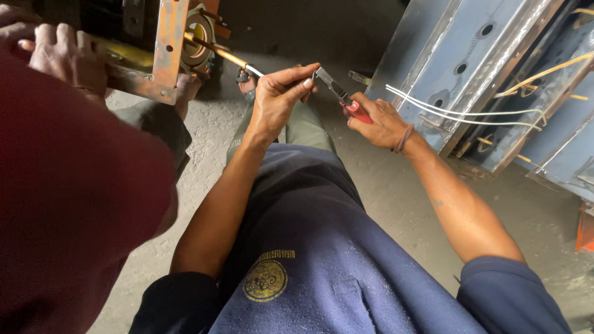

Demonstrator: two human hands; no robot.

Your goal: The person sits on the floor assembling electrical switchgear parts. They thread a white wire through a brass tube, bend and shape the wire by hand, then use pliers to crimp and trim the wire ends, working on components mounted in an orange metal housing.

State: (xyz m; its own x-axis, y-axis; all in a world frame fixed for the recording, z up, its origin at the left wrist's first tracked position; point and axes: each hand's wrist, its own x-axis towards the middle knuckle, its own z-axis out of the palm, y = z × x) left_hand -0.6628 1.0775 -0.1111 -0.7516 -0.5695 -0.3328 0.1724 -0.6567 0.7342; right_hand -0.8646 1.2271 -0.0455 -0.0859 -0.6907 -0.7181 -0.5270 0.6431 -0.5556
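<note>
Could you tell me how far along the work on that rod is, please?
Done: the rod already passes through the round flange on the rusty frame. In hand: the left hand pinches the rod's end while the right hand holds red-handled pliers close to it. Left: the pliers' jaws have not visibly closed on anything.

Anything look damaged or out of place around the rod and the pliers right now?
Nothing looks broken. The left hand pinches the end of the thin rod, which runs through a rusty orange bracket; the right hand holds red-handled pliers beside it. The one untidy thing: loose white wires trailing across the grey steel channels.
</note>
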